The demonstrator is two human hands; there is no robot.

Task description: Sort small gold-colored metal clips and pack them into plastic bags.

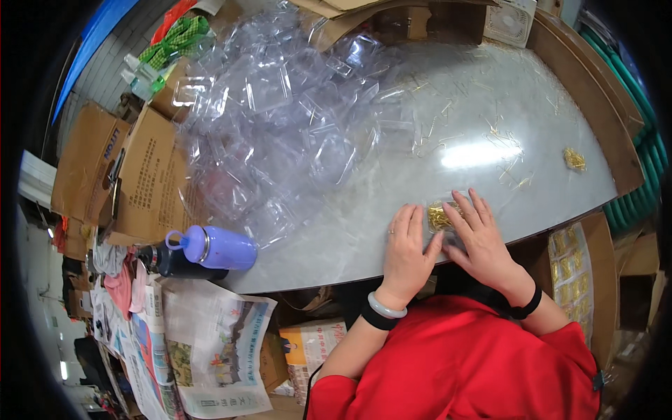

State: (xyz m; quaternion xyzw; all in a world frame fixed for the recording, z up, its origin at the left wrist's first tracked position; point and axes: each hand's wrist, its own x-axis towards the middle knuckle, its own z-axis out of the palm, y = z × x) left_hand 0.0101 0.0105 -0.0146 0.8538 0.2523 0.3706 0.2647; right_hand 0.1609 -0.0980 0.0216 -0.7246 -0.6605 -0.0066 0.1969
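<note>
A small clear plastic box (439,219) filled with thin gold pin-like pieces lies near the front edge of the grey table (350,231). My left hand (408,246) rests along its left side, fingers stretched out and thumb pointing inward. On the other side my right hand (481,238) is spread, its fingers reaching over the box's right part and hiding some of it. Both hands are open, and neither wraps round the box. Loose gold pieces (498,136) are scattered farther back, and a small heap of them (575,159) sits at the right.
A large pile of clear plastic cases (280,119) covers the table's left and back. At the front left lie a purple bottle (229,248) and a black bottle (171,261). A cardboard box (605,280) at lower right holds filled cases (570,262). Cardboard edging (595,91) borders the right side.
</note>
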